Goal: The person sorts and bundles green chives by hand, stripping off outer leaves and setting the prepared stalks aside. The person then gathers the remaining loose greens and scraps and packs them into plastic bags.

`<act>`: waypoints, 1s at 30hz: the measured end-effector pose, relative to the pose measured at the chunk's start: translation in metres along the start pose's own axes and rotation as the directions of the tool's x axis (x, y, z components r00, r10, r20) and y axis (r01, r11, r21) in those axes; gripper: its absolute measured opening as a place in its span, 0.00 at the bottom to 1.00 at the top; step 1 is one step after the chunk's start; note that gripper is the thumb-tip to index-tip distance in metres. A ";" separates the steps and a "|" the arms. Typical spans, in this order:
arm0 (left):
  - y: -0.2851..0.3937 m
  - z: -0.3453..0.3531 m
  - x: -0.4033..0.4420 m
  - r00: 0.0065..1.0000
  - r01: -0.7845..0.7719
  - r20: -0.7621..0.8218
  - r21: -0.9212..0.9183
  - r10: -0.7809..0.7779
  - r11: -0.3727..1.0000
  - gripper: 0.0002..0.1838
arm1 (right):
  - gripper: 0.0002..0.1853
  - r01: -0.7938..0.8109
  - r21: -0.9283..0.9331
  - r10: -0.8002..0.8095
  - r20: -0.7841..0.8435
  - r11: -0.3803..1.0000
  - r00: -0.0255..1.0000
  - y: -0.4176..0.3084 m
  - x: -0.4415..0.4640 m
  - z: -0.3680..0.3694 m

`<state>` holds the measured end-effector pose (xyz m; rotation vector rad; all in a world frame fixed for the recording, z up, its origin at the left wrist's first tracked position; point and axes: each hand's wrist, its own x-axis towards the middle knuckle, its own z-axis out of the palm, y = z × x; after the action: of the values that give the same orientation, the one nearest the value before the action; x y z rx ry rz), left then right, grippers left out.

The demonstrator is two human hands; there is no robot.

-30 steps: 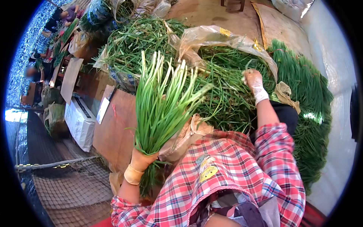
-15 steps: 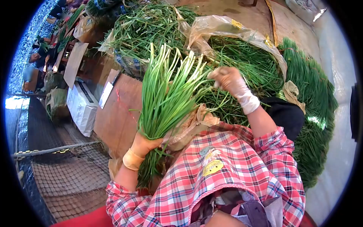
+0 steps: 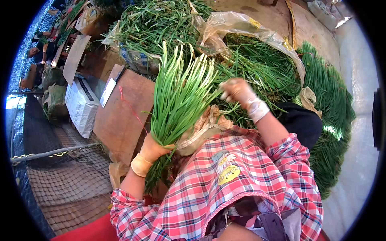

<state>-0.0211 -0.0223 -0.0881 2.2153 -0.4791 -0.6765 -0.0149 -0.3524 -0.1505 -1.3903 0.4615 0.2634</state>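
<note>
A thick bunch of garlic chives (image 3: pixel 177 96) stands tilted in front of me, its pale stalk ends fanned out at the top. My left hand (image 3: pixel 155 148), in a thin glove, is closed round the bunch low down, and the leaf tips hang below the fist. To the right of the stalks is my right hand (image 3: pixel 239 92), also gloved, with its fingers curled in. Motion blurs its fingertips near the outer leaves, so whatever they pinch is hidden. Beneath it lies a heap of loose chives (image 3: pixel 261 64) in a clear plastic sheet (image 3: pixel 241 20).
Another heap of loose chives (image 3: pixel 161 24) lies at the back. Neat chives (image 3: pixel 327 132) are stacked along the right. On the left, a brown board (image 3: pixel 126 100) carries a knife (image 3: pixel 112 86) and red string (image 3: pixel 128 105), beside a white box (image 3: pixel 81 106). A person works far left.
My right hand has shifted slightly left and down, toward the bunch. The left hand keeps its hold on the chives. The whole view has shifted a little.
</note>
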 end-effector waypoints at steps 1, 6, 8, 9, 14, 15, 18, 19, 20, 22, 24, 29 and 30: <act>-0.001 0.000 -0.001 1.000 -0.011 0.004 0.022 0.011 1.000 0.22 | 0.10 0.061 0.039 -0.056 -0.109 0.997 0.992 -0.002 0.004 -0.022; -0.001 0.001 -0.003 1.000 -0.004 -0.002 0.033 0.004 0.999 0.24 | 0.18 -0.094 -0.973 0.190 -0.135 -0.211 0.973 0.021 0.029 -0.111; -0.005 0.003 -0.002 1.000 0.000 -0.021 0.063 0.001 0.998 0.24 | 0.20 -0.117 -0.989 0.090 -0.125 -0.088 0.988 -0.015 0.012 -0.086; -0.010 0.005 -0.003 1.000 0.001 -0.021 0.063 0.000 0.998 0.24 | 0.23 -0.024 -0.996 -0.125 -0.034 0.081 0.992 -0.044 -0.005 -0.059; -0.001 -0.002 -0.006 1.000 0.014 0.002 -0.086 -0.014 0.996 0.24 | 0.37 0.681 -0.729 -0.690 0.458 0.070 0.561 -0.057 0.013 0.025; 0.002 -0.005 -0.007 1.000 0.016 0.000 -0.083 -0.016 0.996 0.24 | 0.29 0.683 -0.713 -0.596 0.483 0.158 0.642 -0.052 0.017 0.036; 0.002 -0.016 -0.011 0.995 0.076 0.083 -0.202 -0.061 0.977 0.26 | 0.12 0.675 -0.711 -0.470 0.536 0.198 0.702 -0.039 0.016 0.045; 0.003 -0.019 -0.011 0.995 0.078 0.081 -0.202 -0.063 0.976 0.26 | 0.12 0.677 -0.709 -0.468 0.538 0.198 0.701 -0.034 0.015 0.041; 0.007 -0.023 -0.008 0.992 0.064 0.114 -0.105 -0.052 0.992 0.26 | 0.13 0.625 -0.691 -0.450 0.458 0.363 0.767 -0.030 0.015 0.037; 0.007 -0.025 -0.004 0.984 0.090 0.159 -0.080 -0.077 0.993 0.29 | 0.12 0.423 -0.530 -0.287 0.321 0.735 0.902 -0.031 0.008 0.029; 0.011 -0.023 0.001 0.988 0.044 0.148 -0.014 -0.041 0.999 0.28 | 0.13 0.363 -0.491 -0.206 0.344 0.792 0.916 -0.035 0.006 0.018; 0.011 -0.027 0.003 0.979 -0.017 0.205 0.152 -0.014 0.988 0.34 | 0.12 0.298 -0.641 -0.347 0.052 0.707 0.936 0.006 0.049 -0.052; 0.005 -0.028 -0.001 0.979 -0.018 0.205 0.151 -0.014 0.988 0.34 | 0.11 0.181 -0.666 -0.331 -0.105 0.723 0.938 0.014 0.065 -0.082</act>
<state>-0.0052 -0.0093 -0.0680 2.2966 -0.6561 -0.8999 0.0233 -0.4364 -0.2024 -2.1705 0.3568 0.0303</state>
